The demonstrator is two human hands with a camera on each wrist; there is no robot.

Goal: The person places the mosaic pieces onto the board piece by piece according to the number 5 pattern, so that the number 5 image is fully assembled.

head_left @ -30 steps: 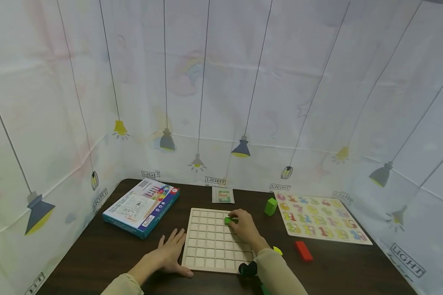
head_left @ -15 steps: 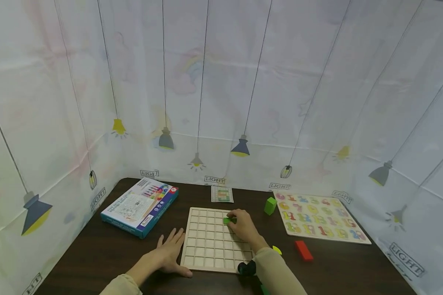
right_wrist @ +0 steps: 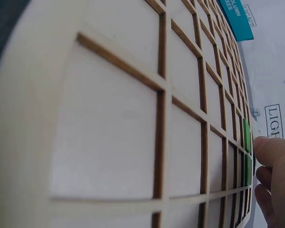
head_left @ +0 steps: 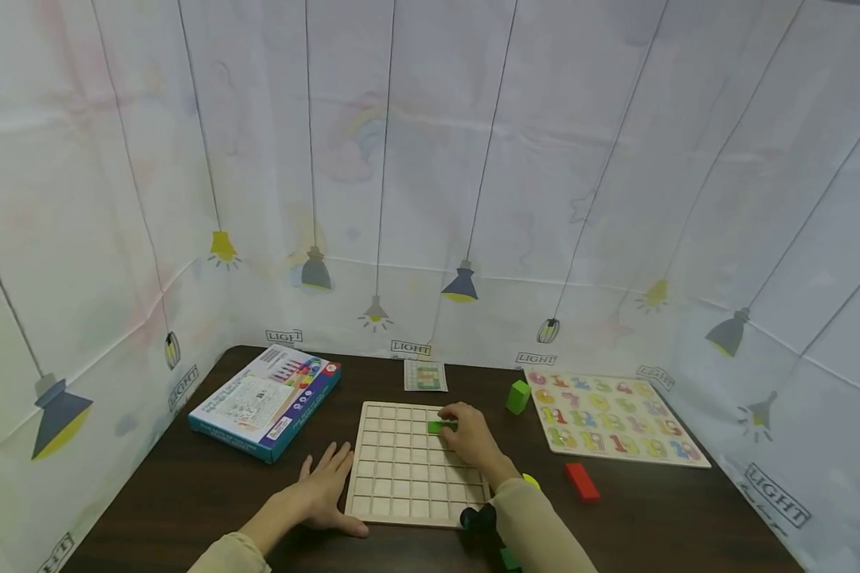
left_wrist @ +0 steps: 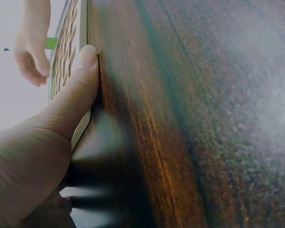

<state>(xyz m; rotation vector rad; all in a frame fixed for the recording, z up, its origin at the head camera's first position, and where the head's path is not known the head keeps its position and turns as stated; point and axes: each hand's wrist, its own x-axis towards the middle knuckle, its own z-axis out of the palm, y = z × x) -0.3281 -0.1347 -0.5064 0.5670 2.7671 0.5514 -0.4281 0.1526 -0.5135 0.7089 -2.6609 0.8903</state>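
A pale wooden grid board (head_left: 390, 485) lies on the dark table. My left hand (head_left: 321, 492) rests flat at its left side with spread fingers, the thumb (left_wrist: 80, 88) against the near-left corner in the left wrist view. At the board's far right, my right hand (head_left: 473, 442) pinches a small green block (head_left: 439, 427) between thumb and fingers. In the right wrist view that green block (right_wrist: 247, 135) shows low in the far cells, with the thumb against it. The fingers partly hide the block.
A boxed game (head_left: 265, 402) lies at the back left, a pattern card (head_left: 425, 376) behind the board. To the right are an upright green block (head_left: 518, 397), a red block (head_left: 582, 482) and a number puzzle board (head_left: 612, 418). Yellow (head_left: 531, 481) and green (head_left: 510, 560) pieces peek out beside the right sleeve.
The whole head view has shifted slightly, so everything sits a little further left in it. Both hands and the green block keep about the same places on the board.
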